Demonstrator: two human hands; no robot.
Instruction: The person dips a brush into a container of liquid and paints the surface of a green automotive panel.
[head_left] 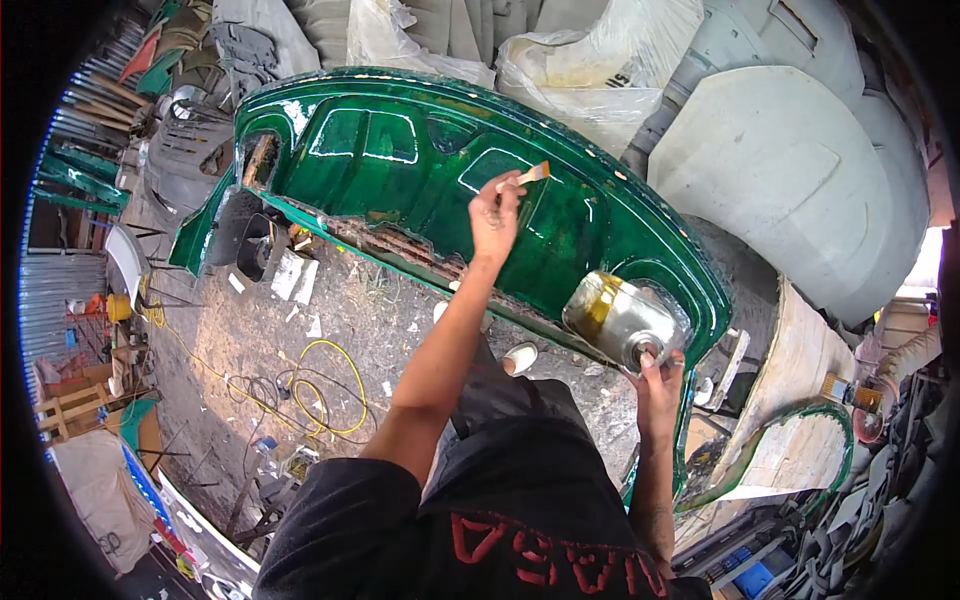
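Observation:
My left hand (494,218) is closed around the handle of a paintbrush (537,174), its bristles pointing right. The brush is over a large, glossy green curved panel (375,185) with moulded recesses; I cannot tell whether the bristles touch it. Lower right, my right hand (660,393) grips a silvery metal can (640,318) by its round spout end. Yellowish liquid shows at the can's left side. The can is over the near right edge of the panel. My right thumb is at the spout, and some fingers are hidden beneath.
Large pale panels (775,180) and plastic-wrapped parts (600,70) stand behind the green panel. On the littered floor (225,335) lies a coiled yellow hose (325,390). Another green-edged piece (795,455) lies at right, near a wide brush (850,393). Several grey parts are piled at upper left.

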